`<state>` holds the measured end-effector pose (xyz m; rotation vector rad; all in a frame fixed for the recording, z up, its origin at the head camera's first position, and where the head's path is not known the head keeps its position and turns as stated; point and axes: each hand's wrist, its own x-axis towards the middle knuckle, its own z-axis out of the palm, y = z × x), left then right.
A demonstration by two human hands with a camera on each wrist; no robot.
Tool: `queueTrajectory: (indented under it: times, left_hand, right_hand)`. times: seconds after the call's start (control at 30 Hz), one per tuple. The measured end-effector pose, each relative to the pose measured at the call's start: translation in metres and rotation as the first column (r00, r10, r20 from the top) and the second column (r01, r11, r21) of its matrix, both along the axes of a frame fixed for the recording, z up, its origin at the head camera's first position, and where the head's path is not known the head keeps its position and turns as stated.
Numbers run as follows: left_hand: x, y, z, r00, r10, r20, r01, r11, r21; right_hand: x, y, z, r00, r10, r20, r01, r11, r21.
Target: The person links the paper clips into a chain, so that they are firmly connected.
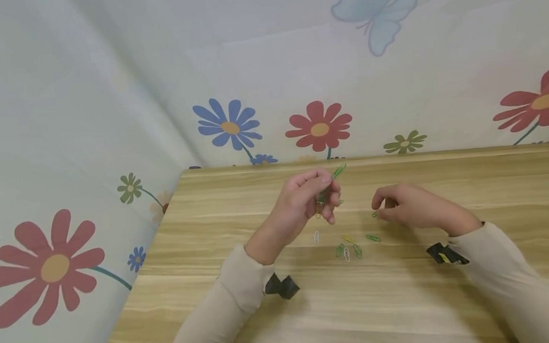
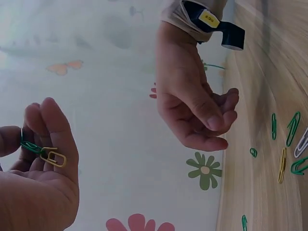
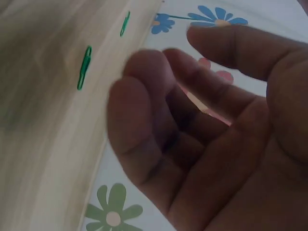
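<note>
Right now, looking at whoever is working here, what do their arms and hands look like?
A person's: the left hand and right hand are bare, without gloves. The beige left sleeve and right sleeve reach the wrists. A small, angular black device sits at the left wrist; a similar one at the right bears a yellow label whose dark marking I can't read.

"What do the edges cut off?"

"In the left wrist view, the left hand (image 2: 41, 185) runs past the left and bottom edges, and a white paper clip (image 2: 301, 144) is cropped at the right. In the head view, the top edge clips a butterfly (image 1: 376, 16)."

"What is hidden?"

"From the head, the left hand covers part of the green paper clip (image 1: 339, 172) it pinches."

"Anything too small?"

"The lettering on a yellow label (image 2: 209, 19): unreadable."
</note>
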<state>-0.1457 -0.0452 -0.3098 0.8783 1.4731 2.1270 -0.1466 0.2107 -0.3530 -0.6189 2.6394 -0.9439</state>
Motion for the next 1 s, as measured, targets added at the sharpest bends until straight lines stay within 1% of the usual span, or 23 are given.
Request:
queueTrajectory:
  times: [0.1,0.23,0.43,0.53,0.67,0.77,1.0]
  left_hand:
    - [-0.001,0.001,0.0,1.0,0.004,0.001,-0.004,1.0,0.015]
    - [-0.002,0.001,0.0,1.0,0.004,0.001,-0.004,0.999,0.037]
    - [-0.001,0.0,0.0,1.0,0.004,-0.002,-0.004,0.999,0.041]
    - [-0.001,-0.001,0.001,1.0,0.005,-0.002,-0.005,0.999,0.037]
    - [0.0,-0.001,0.002,1.0,0.011,0.005,-0.011,0.999,0.032]
    - [0.001,-0.001,0.002,1.0,0.018,0.008,-0.018,0.999,0.028]
    - [0.001,0.0,0.003,1.0,0.014,0.002,-0.014,0.999,0.029]
  right_hand:
    - [0.002,-0.008,-0.006,0.998,0.065,0.005,-0.065,0.997,0.039]
    - [0.008,-0.022,-0.012,0.992,0.127,0.002,-0.127,0.991,0.03]
    - [0.015,-0.037,-0.021,0.985,0.173,0.013,-0.173,0.985,0.013]
    - [0.017,-0.043,-0.025,0.986,0.169,-0.007,-0.169,0.986,0.016]
    - [0.019,-0.053,-0.031,0.984,0.149,-0.099,-0.146,0.988,0.04]
    - [0.021,-0.06,-0.036,0.978,0.141,-0.157,-0.131,0.989,0.07]
    - [0.024,-0.062,-0.038,0.973,0.113,-0.2,-0.089,0.988,0.124]
